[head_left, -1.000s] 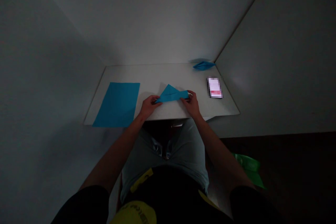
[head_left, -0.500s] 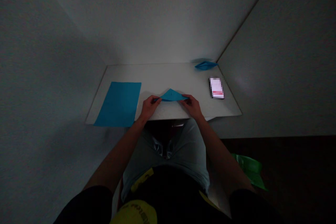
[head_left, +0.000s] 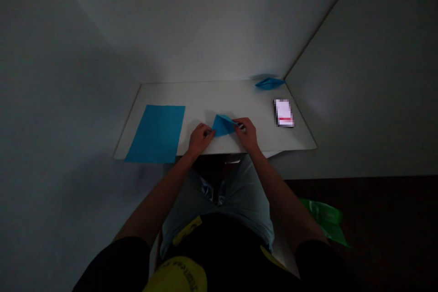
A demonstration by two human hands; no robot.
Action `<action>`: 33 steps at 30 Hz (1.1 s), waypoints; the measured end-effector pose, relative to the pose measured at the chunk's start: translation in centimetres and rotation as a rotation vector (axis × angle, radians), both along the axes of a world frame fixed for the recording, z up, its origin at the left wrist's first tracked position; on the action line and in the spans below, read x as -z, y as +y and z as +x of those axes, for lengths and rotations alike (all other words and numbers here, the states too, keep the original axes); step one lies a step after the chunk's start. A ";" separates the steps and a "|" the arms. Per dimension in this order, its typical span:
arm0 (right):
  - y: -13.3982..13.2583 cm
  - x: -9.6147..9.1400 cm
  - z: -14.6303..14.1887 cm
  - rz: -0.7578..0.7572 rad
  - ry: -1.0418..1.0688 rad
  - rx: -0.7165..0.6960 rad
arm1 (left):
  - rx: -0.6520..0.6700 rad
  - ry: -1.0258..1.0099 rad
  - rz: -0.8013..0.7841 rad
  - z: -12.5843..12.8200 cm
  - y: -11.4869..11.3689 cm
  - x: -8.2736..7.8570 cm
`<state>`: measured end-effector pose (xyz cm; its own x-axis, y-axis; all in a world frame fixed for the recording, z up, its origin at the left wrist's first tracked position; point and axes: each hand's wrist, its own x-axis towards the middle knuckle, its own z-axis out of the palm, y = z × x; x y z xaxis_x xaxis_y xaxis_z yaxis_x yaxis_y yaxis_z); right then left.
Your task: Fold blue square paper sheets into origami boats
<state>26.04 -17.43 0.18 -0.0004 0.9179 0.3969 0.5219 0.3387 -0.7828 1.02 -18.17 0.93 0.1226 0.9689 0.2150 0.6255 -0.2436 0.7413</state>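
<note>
A piece of folded blue paper (head_left: 223,126) is held over the white table near its front edge, tilted and partly opened out. My left hand (head_left: 201,138) pinches its left corner between thumb and fingers. At the other side my right hand (head_left: 247,134) grips the right corner, its fingertips closed on the edge. To the left lies a flat blue sheet of paper (head_left: 155,134), reaching slightly over the front edge. A folded blue paper boat (head_left: 270,83) rests in the back right corner.
A phone with a lit, pixelated screen (head_left: 284,113) lies on the right side of the white table (head_left: 205,96). Walls enclose the table's back and sides. Something green and shiny (head_left: 326,219) is down on the right, beside my right arm.
The folded paper has gone from a wide, low shape to a narrower, tilted one. My hands have come closer together, still holding its ends.
</note>
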 end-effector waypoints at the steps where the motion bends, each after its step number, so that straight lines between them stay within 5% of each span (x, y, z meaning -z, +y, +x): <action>1: 0.3 -0.2 -0.5 0.022 -0.066 -0.039 | 0.023 0.030 0.009 0.0 0.0 0.0; 3: 0.8 -0.7 -1.2 0.042 -0.232 -0.154 | 0.027 0.082 0.016 -0.1 -0.1 -0.1; 7: 0.6 -1.3 -1.6 0.013 -0.496 -0.388 | -0.173 0.152 0.086 -0.9 -0.2 0.0; 9: 0.2 -1.2 -1.3 -0.007 -0.529 -0.443 | -0.147 0.176 0.116 -1.2 -0.1 0.1; 13: 0.0 -0.6 -0.8 -0.037 -0.515 -0.319 | 0.123 0.264 0.093 -1.3 0.3 -0.1; 18: 1.1 -0.2 -0.2 -0.107 -0.496 -0.171 | 0.150 0.271 0.073 -1.1 0.9 0.0; 26: 1.8 0.4 -0.3 -0.092 -0.408 -0.151 | 0.084 0.165 0.071 -1.0 1.0 0.5; 33: 0.1 0.0 -0.7 0.010 -0.604 -0.303 | 0.330 0.395 0.122 -0.5 0.2 0.4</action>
